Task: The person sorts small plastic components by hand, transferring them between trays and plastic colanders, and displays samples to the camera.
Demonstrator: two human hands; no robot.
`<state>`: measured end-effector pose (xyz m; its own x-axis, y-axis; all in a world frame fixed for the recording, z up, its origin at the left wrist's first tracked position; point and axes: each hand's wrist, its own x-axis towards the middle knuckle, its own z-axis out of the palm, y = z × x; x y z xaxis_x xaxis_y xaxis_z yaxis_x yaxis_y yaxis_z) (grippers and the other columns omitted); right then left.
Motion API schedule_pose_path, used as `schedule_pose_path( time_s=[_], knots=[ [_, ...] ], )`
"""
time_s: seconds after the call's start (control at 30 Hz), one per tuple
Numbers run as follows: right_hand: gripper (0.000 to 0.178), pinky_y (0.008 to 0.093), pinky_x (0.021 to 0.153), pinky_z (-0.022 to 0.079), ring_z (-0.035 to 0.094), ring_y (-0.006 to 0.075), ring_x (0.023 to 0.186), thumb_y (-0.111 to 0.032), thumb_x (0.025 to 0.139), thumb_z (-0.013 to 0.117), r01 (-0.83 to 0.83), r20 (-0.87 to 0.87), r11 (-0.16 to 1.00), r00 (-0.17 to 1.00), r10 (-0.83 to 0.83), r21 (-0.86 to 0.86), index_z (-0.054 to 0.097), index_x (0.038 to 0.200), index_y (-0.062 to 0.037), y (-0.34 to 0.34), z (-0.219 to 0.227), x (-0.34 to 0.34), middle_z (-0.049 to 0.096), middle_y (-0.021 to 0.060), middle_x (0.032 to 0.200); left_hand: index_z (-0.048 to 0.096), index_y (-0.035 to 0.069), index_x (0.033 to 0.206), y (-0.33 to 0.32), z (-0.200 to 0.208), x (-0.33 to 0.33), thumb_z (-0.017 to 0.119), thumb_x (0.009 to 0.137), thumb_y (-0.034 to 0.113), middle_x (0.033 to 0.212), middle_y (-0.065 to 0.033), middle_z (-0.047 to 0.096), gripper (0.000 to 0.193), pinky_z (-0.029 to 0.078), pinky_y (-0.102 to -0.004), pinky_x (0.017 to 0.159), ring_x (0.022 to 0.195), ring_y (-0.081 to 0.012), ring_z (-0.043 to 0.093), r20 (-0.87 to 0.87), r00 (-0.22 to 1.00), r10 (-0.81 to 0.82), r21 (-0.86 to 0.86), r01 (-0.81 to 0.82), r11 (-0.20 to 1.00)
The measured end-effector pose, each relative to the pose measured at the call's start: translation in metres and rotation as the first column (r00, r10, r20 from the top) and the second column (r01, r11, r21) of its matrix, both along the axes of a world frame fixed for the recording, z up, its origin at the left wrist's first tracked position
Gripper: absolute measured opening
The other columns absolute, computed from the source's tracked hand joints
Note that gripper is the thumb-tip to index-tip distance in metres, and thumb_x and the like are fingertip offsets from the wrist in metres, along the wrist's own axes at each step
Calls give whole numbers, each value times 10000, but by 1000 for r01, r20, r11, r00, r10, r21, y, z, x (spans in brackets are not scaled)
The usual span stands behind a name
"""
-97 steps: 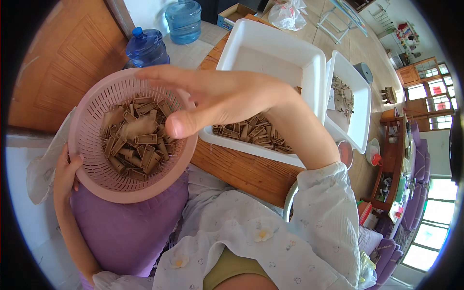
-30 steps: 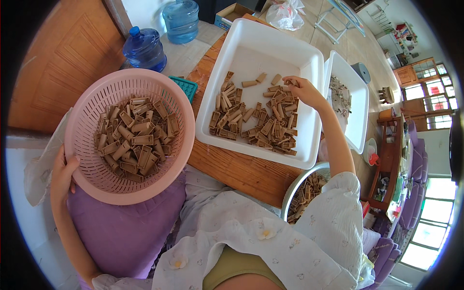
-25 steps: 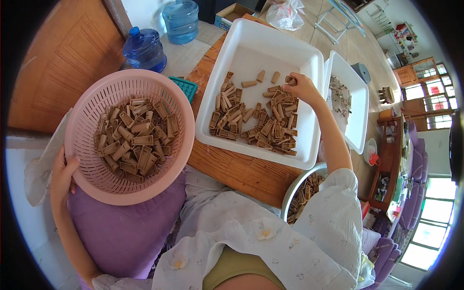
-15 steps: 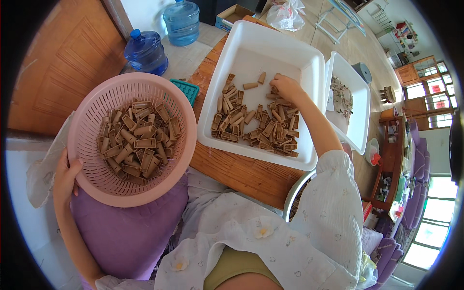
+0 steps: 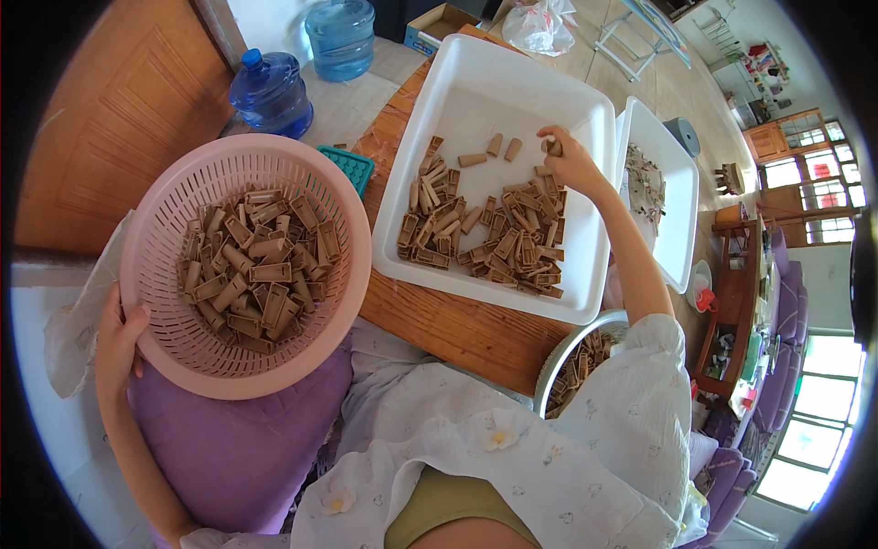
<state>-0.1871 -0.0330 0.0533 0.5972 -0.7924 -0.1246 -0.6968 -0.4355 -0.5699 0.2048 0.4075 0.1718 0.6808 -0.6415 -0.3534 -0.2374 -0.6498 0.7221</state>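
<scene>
My left hand [image 5: 117,340] grips the left rim of a round pink plastic basket [image 5: 359,274] that rests on a purple cushion [image 5: 242,448]. A heap of small brown tapered hollow pieces [image 5: 265,247] fills the middle of the basket. Inside the white rectangular tub [image 5: 494,101], my right hand [image 5: 572,163] pinches a brown hollow piece [image 5: 551,146] above the tub floor. More of the same pieces lie below it in two heaps, the left heap [image 5: 439,220] and the larger right heap [image 5: 521,242]. A few single pieces [image 5: 495,145] lie apart farther up.
The tub stands on a wooden table [image 5: 457,320]. Beyond it on the right is a second white tub [image 5: 679,210] with small debris. A round container [image 5: 585,366] of brown pieces sits by my right elbow. Teal tray [image 5: 347,168] and blue water jugs [image 5: 272,96] are behind the basket.
My right hand has moved slightly right and toward me, with a brown piece in its fingers. One more single piece now lies where the hand was. My left hand stays on the basket.
</scene>
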Motion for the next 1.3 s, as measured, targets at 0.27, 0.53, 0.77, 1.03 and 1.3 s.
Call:
schedule_pose_path(
  time_s=[0.27,0.53,0.77,1.03,1.3],
  knots=[
    [271,399,688,475,594,328,781,-152,638,647,-96,-525,987,851,13,-131,567,829,22,18,-29,-33,614,184,827,408,12,1173,0,-3,1,523,755,298,826,-42,542,519,270,-167,250,414,-41,435,10,1000,-12,-26,12,1000],
    [246,400,707,474,597,330,782,-137,654,616,49,-344,985,933,-104,-162,549,845,2,18,-23,-25,613,177,798,395,3,1198,-1,-1,1,522,757,282,855,-51,547,537,282,-161,257,432,-37,448,-12,1000,-3,-22,3,1000],
    [318,374,697,460,582,309,799,-125,662,624,-99,-161,981,984,72,-167,521,943,-20,19,-29,-15,597,163,834,394,2,1202,2,-3,6,523,759,270,881,-54,545,533,280,-159,255,441,-37,454,-18,1000,-18,-2,18,1000],
    [383,369,732,456,570,304,828,-95,642,669,-317,-330,939,908,259,-135,519,990,-32,15,-52,-19,590,167,889,398,8,1200,1,-4,4,526,764,254,853,-51,548,517,278,-161,251,428,-40,451,-12,1000,-4,-35,4,999],
    [312,325,628,461,586,236,651,-213,676,658,26,-54,996,998,-31,-85,556,903,-25,22,14,0,598,124,700,395,7,1202,0,-2,3,524,763,255,849,-57,552,520,285,-163,251,430,-43,459,-12,1000,-9,-18,9,1000]
  ],
)
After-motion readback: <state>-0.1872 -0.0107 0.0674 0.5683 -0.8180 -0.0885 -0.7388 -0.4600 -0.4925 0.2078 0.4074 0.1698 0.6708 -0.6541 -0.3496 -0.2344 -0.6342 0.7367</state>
